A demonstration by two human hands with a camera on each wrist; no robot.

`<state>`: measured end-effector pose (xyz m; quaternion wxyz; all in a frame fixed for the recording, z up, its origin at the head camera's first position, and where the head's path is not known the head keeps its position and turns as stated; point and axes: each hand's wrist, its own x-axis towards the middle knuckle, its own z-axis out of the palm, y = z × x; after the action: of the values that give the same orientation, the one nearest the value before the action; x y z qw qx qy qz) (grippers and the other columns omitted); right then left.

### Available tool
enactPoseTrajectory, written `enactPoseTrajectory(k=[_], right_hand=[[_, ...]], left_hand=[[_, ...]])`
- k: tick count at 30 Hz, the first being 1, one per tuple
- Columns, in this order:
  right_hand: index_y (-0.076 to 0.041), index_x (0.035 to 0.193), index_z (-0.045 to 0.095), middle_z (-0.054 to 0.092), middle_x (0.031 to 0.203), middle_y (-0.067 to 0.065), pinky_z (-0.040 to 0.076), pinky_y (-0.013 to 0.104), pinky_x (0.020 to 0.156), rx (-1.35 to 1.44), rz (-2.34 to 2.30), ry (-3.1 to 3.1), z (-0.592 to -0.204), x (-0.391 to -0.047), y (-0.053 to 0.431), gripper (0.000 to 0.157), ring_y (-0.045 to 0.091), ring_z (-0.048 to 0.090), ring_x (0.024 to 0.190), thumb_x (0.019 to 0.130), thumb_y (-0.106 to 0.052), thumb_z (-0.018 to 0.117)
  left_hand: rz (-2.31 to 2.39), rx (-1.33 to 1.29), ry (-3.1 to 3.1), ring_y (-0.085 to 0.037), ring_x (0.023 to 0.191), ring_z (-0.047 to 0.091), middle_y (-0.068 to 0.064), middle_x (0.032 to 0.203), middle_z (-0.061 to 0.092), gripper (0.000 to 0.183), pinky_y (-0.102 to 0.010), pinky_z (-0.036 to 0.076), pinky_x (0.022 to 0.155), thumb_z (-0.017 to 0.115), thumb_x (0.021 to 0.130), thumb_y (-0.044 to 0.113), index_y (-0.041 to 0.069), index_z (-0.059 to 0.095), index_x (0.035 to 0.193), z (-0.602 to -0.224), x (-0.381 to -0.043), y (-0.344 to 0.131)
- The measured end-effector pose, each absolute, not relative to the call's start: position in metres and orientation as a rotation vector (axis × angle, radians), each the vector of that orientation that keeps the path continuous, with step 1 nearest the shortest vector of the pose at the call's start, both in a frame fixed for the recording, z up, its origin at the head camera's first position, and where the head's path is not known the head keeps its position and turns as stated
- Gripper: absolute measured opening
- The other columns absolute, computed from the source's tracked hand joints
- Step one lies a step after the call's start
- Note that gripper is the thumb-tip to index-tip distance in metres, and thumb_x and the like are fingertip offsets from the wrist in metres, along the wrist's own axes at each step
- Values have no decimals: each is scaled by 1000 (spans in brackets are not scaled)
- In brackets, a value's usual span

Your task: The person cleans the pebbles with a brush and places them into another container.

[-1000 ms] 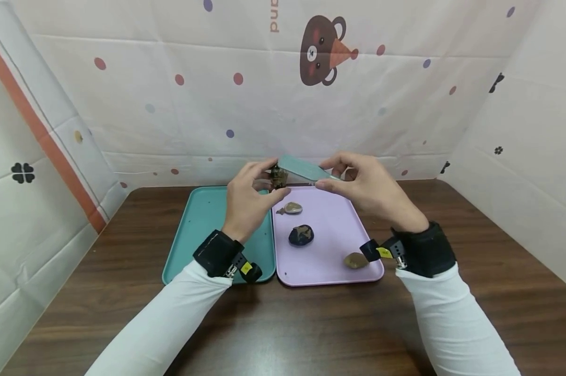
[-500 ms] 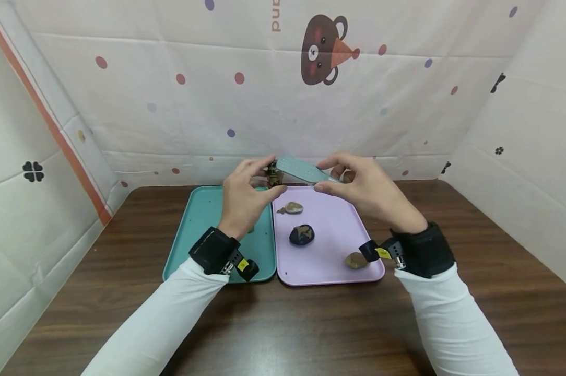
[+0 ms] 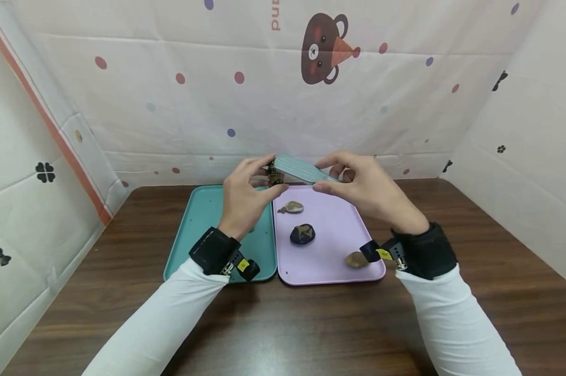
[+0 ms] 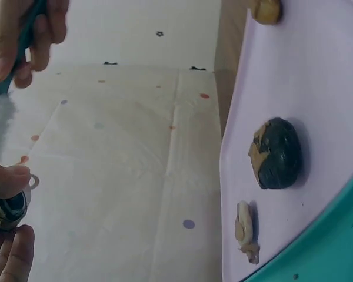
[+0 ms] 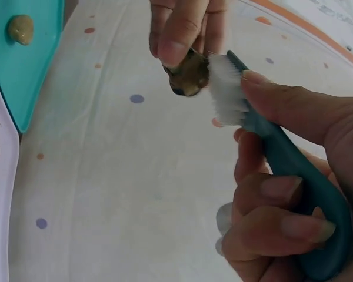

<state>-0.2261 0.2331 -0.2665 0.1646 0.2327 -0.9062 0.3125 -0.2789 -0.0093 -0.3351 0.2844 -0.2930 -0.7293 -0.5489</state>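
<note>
My left hand point(image 3: 245, 198) pinches a small, dark green-brown stone point(image 5: 191, 73) between thumb and fingers, raised above the trays' far ends. In my right hand point(image 3: 365, 185) is a teal scrubbing brush point(image 3: 299, 168), gripped by its handle. The brush's white bristles point(image 5: 226, 91) face the stone and stand right at its side in the right wrist view. Fingers hide part of the stone. Below, the lilac tray point(image 3: 334, 219) bears a black stone point(image 3: 303, 234) with a brown mud patch, a pale elongated piece point(image 3: 293, 207) and a brown stone point(image 3: 356, 260).
A teal tray point(image 3: 208, 209) adjoins the lilac one on the left and bears a beige stone point(image 5: 20, 29), mostly behind my left hand in the head view. Both lie on a dark wooden table point(image 3: 283, 324). A printed white cloth point(image 3: 170, 104) rises behind and at both sides.
My left hand has shifted slightly left with the stone, and the brush head has moved slightly left along with it. Both hands keep their hold. The things on the trays have not moved.
</note>
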Motion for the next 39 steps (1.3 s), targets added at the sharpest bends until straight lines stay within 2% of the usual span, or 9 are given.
enactPoseTrajectory(k=[5, 12, 18, 24, 29, 33, 39], right_hand=[[-9, 133, 71, 65, 101, 12, 47, 31, 65, 588, 850, -2605, -263, -222, 236, 38, 27, 57, 80, 99, -20, 81], [-7, 134, 71, 65, 95, 10, 44, 26, 60, 740, 882, -2499, -269, -227, 232, 40, 24, 54, 72, 96, -16, 83], [-9, 132, 72, 66, 97, 10, 42, 28, 61, 666, 827, -2579, -267, -224, 236, 37, 25, 53, 76, 97, -16, 82], [-9, 132, 73, 64, 95, 9, 39, 27, 59, 682, 825, -2479, -267, -221, 234, 37, 25, 52, 75, 97, -18, 83], [-8, 132, 74, 64, 94, 8, 41, 26, 58, 759, 842, -2428, -270, -225, 230, 39, 24, 52, 73, 96, -17, 84], [-10, 133, 73, 65, 97, 9, 44, 27, 60, 680, 800, -2497, -269, -224, 232, 39, 24, 53, 77, 96, -19, 83], [-8, 132, 74, 64, 96, 9, 41, 27, 60, 721, 779, -2420, -270, -224, 235, 40, 23, 52, 77, 94, -15, 85]], left_hand=[[-1551, -754, -1938, -32, 108, 70, -18, 131, 62, 61, -30, 61, 93, 86, 88, -2, 1, 64, 145, -334, -279, -10], [-1588, -774, -1922, -29, 110, 70, -19, 129, 62, 61, -30, 61, 94, 87, 88, 0, -1, 63, 144, -333, -279, -11], [-1651, -725, -1925, -27, 112, 69, -16, 127, 63, 60, -35, 60, 98, 87, 89, 2, 1, 65, 144, -334, -280, -13], [-1624, -737, -1950, -25, 111, 69, -14, 128, 64, 59, -33, 61, 96, 87, 89, 5, 3, 65, 144, -333, -279, -14], [-1625, -759, -1935, -26, 110, 70, -15, 127, 63, 59, -34, 62, 95, 88, 88, 4, 2, 66, 143, -331, -278, -14], [-1661, -739, -1937, -26, 112, 68, -16, 127, 63, 58, -33, 60, 98, 86, 90, 5, 3, 65, 144, -330, -277, -15], [-1641, -743, -1951, -25, 110, 70, -15, 125, 65, 57, -36, 61, 96, 87, 90, 6, 3, 67, 143, -331, -278, -15]])
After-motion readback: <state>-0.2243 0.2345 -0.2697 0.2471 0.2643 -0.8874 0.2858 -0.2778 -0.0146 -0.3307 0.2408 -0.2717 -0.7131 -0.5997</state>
